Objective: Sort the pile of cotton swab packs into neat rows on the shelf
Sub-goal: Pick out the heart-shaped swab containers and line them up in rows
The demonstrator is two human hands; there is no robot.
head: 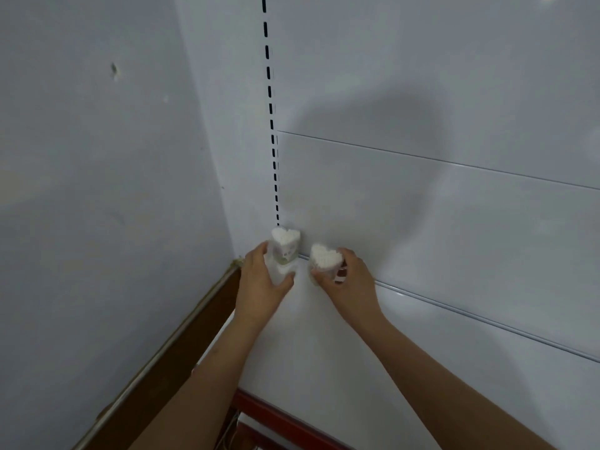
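— Where are the packs?
— Back left corner of the shelf (324, 336): left hand (259, 287) fingers wrap one swab pack (284, 251), right hand (349, 284) fingers clasp the second pack (325, 259) just beside it

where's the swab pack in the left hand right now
In the head view, the heart-shaped clear pack of white cotton swabs stands upright in the white shelf's back left corner, below the slotted upright, gripped by the left hand.

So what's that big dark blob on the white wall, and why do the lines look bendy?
Head view: the blob is a soft shadow on the white back panel, with light coming from behind the person; the wide lens bends the dashed black slot strip; the heart-shaped white cotton swab packs in both hands look slightly blurry.
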